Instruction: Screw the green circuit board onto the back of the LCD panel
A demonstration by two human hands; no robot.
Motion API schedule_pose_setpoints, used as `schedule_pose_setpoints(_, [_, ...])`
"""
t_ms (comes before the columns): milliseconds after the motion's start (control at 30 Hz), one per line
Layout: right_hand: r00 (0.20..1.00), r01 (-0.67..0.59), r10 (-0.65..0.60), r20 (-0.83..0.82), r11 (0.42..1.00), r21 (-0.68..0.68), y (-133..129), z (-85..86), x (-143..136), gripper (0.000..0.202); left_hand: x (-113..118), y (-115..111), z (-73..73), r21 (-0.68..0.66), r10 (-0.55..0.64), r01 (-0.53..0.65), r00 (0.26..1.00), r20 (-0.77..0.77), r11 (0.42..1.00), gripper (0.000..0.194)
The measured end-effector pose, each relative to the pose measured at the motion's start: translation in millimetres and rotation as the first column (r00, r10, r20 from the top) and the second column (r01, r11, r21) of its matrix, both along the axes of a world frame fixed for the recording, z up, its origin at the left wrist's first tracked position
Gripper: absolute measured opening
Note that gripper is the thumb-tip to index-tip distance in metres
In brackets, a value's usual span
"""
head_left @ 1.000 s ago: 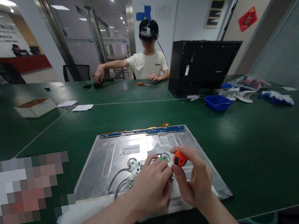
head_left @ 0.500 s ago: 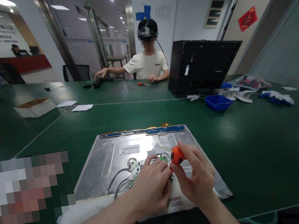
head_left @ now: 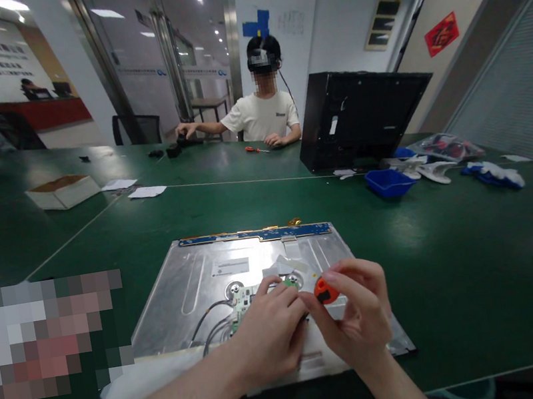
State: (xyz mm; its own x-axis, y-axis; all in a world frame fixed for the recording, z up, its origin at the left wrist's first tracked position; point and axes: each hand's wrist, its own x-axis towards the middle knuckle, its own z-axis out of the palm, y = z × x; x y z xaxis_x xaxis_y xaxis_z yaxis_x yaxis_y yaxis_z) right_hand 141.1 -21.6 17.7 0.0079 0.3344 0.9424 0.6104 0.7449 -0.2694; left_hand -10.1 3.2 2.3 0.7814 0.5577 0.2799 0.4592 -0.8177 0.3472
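The right hand [head_left: 358, 316] held an orange-and-black handle [head_left: 325, 291] between thumb and fingers, the handle sitting between the hand's ten and eleven o'clock. At nine o'clock from it, the left hand [head_left: 274, 326] lay with fingers bent over the edge of a green circuit board [head_left: 243, 299] — whether it gripped anything could not be told. The board rested on a silvery panel [head_left: 171, 316], whose blue strip [head_left: 262, 234] ran along twelve o'clock. From the panel, a blue tray [head_left: 389, 184] stood toward two o'clock, a white box [head_left: 64, 196] toward ten.
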Motion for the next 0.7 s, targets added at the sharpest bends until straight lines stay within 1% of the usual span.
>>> schedule_pose_setpoints(100, [1.000, 0.011, -0.011, 0.021, 1.000, -0.005, -1.1, -0.3, 0.0, 0.046, 0.6, 0.0, 0.8, 0.011, 0.007, -0.007, 1.000, 0.002, 1.000, 0.023])
schedule_pose_setpoints(200, [0.999, -0.010, 0.011, 0.051, 1.000, -0.023, -1.7, -2.4, 1.5, 0.046, 1.1, 0.0, 0.1, 0.005, 0.005, -0.005, 1.000, 0.018, 1.000, 0.022])
schedule_pose_setpoints(333, [0.993, -0.110, 0.111, 0.039, 0.993, -0.041, -0.4, -5.1, 2.8, 0.049, 1.1, -0.3, -2.4, -0.011, 0.022, -0.022, 0.999, 0.040, 1.000, 0.019])
schedule_pose_setpoints(433, [0.986, -0.168, 0.167, -0.009, 0.986, -0.026, 1.6, -6.1, 2.5, 0.058, 0.8, -0.5, -3.0, -0.020, 0.026, -0.025, 0.999, 0.032, 0.999, 0.015])
schedule_pose_setpoints(467, [0.987, -0.163, 0.163, -0.018, 0.986, -0.019, 1.9, -6.2, 2.3, 0.060, 0.7, -0.4, -2.8, -0.021, 0.023, -0.022, 0.999, 0.027, 1.000, 0.016])
schedule_pose_setpoints(533, [0.994, -0.112, 0.112, -0.014, 0.994, 0.002, 2.0, -6.0, 2.0, 0.060, 0.6, -0.3, -1.9, -0.019, 0.015, -0.015, 1.000, 0.018, 1.000, 0.019])
schedule_pose_setpoints(633, [1.000, -0.020, 0.020, 0.006, 1.000, 0.015, 0.6, -4.7, 1.7, 0.051, 0.6, 0.0, -0.8, -0.009, 0.011, -0.011, 1.000, 0.006, 1.000, 0.020])
schedule_pose_setpoints(700, [1.000, -0.004, 0.004, 0.017, 1.000, 0.012, -0.6, -3.4, 1.7, 0.047, 0.7, 0.1, -1.2, 0.001, 0.010, -0.010, 1.000, 0.004, 1.000, 0.020])
